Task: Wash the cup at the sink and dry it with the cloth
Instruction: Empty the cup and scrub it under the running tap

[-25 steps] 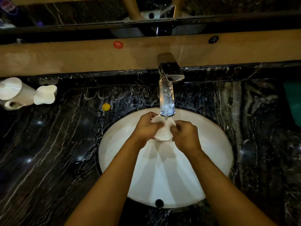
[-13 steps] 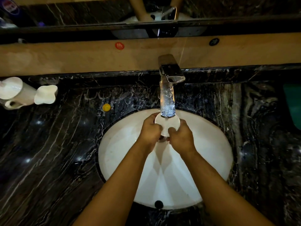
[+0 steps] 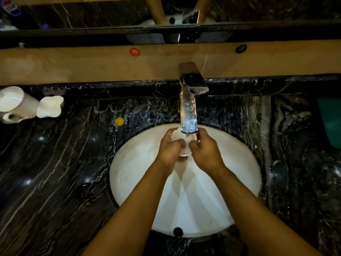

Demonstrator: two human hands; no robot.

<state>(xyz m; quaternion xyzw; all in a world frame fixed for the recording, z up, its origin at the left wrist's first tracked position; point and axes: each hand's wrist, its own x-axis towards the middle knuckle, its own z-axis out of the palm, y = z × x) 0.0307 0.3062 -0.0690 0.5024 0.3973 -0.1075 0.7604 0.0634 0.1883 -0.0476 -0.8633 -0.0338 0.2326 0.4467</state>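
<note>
In the head view, I hold the white cup (image 3: 184,145) under the running tap (image 3: 188,115), over the sink (image 3: 132,163) near the worktop's back edge. My left hand (image 3: 170,150) and right hand (image 3: 205,150) each keep a curled grip on it.

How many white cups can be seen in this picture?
3: one cup held by both hands under the tap, two on the counter at far left. Others may be out of view.

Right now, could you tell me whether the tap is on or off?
On. Water falls from the tap spout onto the cup, which the left hand and right hand hold over the sink.
</note>
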